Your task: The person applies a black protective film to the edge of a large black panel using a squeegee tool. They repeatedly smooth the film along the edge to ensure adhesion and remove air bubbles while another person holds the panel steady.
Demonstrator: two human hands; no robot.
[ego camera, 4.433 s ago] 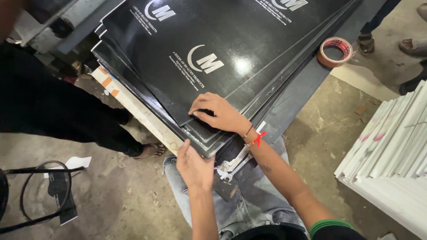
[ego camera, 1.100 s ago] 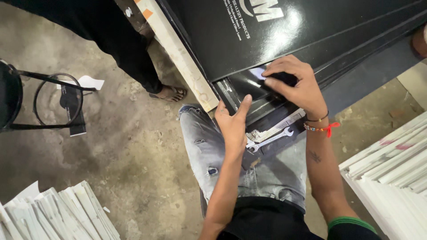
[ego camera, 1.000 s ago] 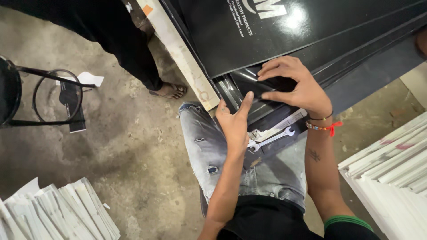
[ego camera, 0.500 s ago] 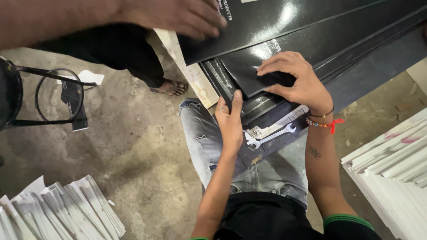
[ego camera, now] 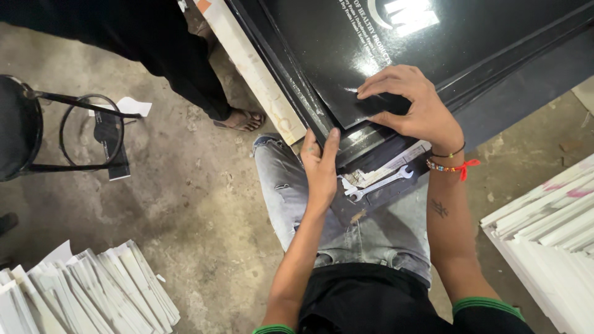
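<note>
Head view, looking down. A stack of glossy black sheets (ego camera: 383, 68) is lying on a counter, its near corner pointing toward the person's lap and its long edges running diagonally from that corner up toward the right of the frame. The right hand (ego camera: 408, 105) is resting palm-down on the top sheet near the corner, fingers (ego camera: 371, 86) curled and pressing the surface; it is not closing around anything. The left hand (ego camera: 320, 167) is lying open and flat against the stack's corner edge, fingers extended upward and touching the sheet edges. A wrench (ego camera: 378, 184) is lying just below the stack, between the two forearms, its long axis slanting up to the right. Another person's sandalled foot (ego camera: 240, 119) is standing on the concrete floor (ego camera: 185, 210) beside the counter. White stacked strips (ego camera: 80, 291) are lying at lower left, and white boards (ego camera: 550, 229) at right.
</note>
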